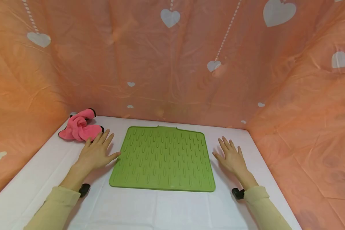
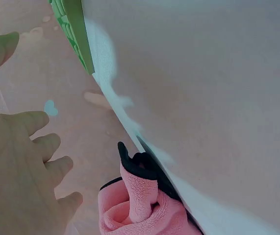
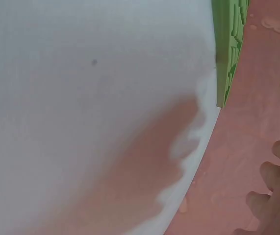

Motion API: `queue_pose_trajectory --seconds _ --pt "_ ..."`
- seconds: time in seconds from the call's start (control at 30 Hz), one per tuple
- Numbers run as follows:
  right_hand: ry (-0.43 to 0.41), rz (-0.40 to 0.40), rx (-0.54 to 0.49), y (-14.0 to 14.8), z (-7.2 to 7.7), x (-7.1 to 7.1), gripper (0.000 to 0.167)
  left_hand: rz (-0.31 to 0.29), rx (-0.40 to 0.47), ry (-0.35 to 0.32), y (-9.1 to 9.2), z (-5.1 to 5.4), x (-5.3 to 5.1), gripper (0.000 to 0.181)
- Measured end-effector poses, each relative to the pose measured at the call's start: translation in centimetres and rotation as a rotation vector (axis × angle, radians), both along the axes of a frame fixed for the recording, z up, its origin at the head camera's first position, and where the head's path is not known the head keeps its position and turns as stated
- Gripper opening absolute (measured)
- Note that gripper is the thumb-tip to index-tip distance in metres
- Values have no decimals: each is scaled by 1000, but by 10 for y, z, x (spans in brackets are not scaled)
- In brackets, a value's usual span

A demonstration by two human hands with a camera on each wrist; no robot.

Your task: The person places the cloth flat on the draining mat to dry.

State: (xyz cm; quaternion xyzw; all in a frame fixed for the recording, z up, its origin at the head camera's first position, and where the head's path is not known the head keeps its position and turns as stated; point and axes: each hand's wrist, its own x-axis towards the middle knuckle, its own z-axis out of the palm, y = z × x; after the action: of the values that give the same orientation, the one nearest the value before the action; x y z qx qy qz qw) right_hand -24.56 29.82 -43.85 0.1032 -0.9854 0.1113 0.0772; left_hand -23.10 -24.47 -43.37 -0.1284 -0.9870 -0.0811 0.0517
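A green mat (image 1: 164, 159) with rows of raised ridges lies flat on the white table. My left hand (image 1: 96, 155) hovers by the mat's left edge, its fingers spread and its thumb reaching toward that edge. Just beyond those fingertips sits a crumpled pink cloth (image 1: 80, 127) with black trim, also seen in the left wrist view as a bunched cloth (image 2: 140, 205). To the right of the mat, my right hand (image 1: 233, 159) is held with fingers spread, casting a shadow on the table. Neither hand holds anything.
The white table (image 1: 126, 207) reaches forward to an orange curtain (image 1: 189, 95) with white hearts, which also encloses both sides. Partly hidden behind the pink cloth is a small grey object (image 1: 73, 114). Each wrist wears a black device (image 1: 84, 190).
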Motion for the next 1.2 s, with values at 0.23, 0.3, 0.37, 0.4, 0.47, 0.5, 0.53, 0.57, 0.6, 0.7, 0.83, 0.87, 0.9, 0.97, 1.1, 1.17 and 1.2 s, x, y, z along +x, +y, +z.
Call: queue_pose_trajectory --seconds 0.23,0.3,0.37,0.4,0.47,0.5,0.53,0.57,0.6,0.7,0.83,0.87,0.9,0.97,1.1,1.17,1.2 --pt "15 37 -33 -2 1 4 74 -4 15 24 -3 -1 2 94" --pt "15 56 -30 -3 1 5 74 -7 20 35 -4 -1 4 94" --pt "21 81 -28 -5 -1 6 73 -10 18 53 -5 -1 4 93" --pt "27 93 -25 -6 -1 7 73 -12 16 66 -6 0 5 92" --pt "36 123 -21 -8 -3 9 73 -17 8 89 -7 0 5 91" --pt "41 139 -18 -9 -4 11 73 -20 5 99 -8 0 5 91" --pt "45 157 -15 -10 -5 13 74 -23 1 108 -8 1 5 90" --pt "46 173 -11 -12 -6 15 74 -25 -2 115 -9 1 5 90" --pt "42 187 -11 -13 -7 17 74 -27 0 117 -10 2 5 91" --pt "21 232 -6 -18 -11 23 76 -29 4 123 -14 3 4 92" --pt "-15 299 17 -25 -16 27 77 -33 3 152 -22 5 2 92" --pt "-27 316 28 -26 -18 28 77 -37 0 161 -24 6 1 92" --pt "-42 332 38 -27 -19 29 78 -39 0 166 -26 7 1 91" --pt "-76 362 57 -28 -21 31 78 -43 -8 171 -31 9 -1 90" --pt "-132 396 72 -31 -25 32 77 -43 -30 187 -45 13 -6 90" --pt "-145 404 73 -32 -27 33 77 -45 -37 193 -53 14 -9 90" --pt "-154 409 74 -33 -27 33 77 -44 -42 193 -56 15 -11 91"
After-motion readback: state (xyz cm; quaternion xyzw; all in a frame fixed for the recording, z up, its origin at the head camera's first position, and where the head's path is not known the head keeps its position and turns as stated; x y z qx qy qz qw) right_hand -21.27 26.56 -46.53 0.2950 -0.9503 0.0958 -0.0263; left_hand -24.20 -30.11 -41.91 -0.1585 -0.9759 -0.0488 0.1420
